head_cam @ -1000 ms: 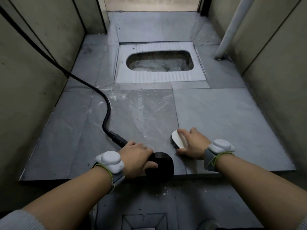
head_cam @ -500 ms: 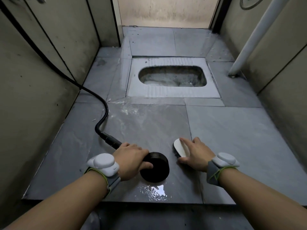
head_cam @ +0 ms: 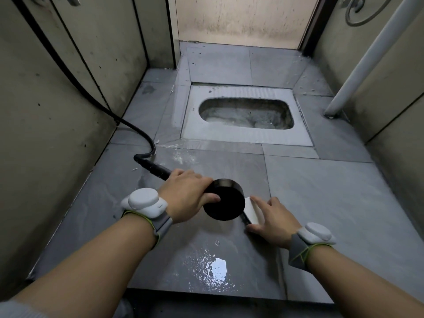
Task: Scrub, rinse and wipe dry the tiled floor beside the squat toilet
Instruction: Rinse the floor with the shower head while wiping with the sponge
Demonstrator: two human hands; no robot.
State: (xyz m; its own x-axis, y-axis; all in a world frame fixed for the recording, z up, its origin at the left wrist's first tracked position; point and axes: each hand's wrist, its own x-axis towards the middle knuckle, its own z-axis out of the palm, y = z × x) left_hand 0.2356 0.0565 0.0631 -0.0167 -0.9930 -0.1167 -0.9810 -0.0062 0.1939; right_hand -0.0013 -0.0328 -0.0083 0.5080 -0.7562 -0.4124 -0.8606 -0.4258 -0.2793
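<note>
My left hand (head_cam: 187, 193) grips the handle of a black shower head (head_cam: 226, 199), whose round face hangs just above the grey floor tile (head_cam: 332, 203). Its black hose (head_cam: 128, 125) runs back along the left wall. My right hand (head_cam: 273, 220) holds a white scrub brush (head_cam: 251, 211) down on the tile, right beside the shower head. A wet, shiny patch (head_cam: 215, 269) lies on the tile near the front step. The white squat toilet (head_cam: 246, 115) sits farther back in the middle.
Beige partition walls (head_cam: 46, 122) close in on both sides. A white pipe (head_cam: 367, 58) slants down to the floor at the back right. The raised tiled platform ends in a front edge (head_cam: 206, 293) near me, with a lower dark floor below.
The view has shifted forward and down, so more of the back wall shows. The shower head has lifted and moved toward the brush. A wet patch has appeared on the front tile.
</note>
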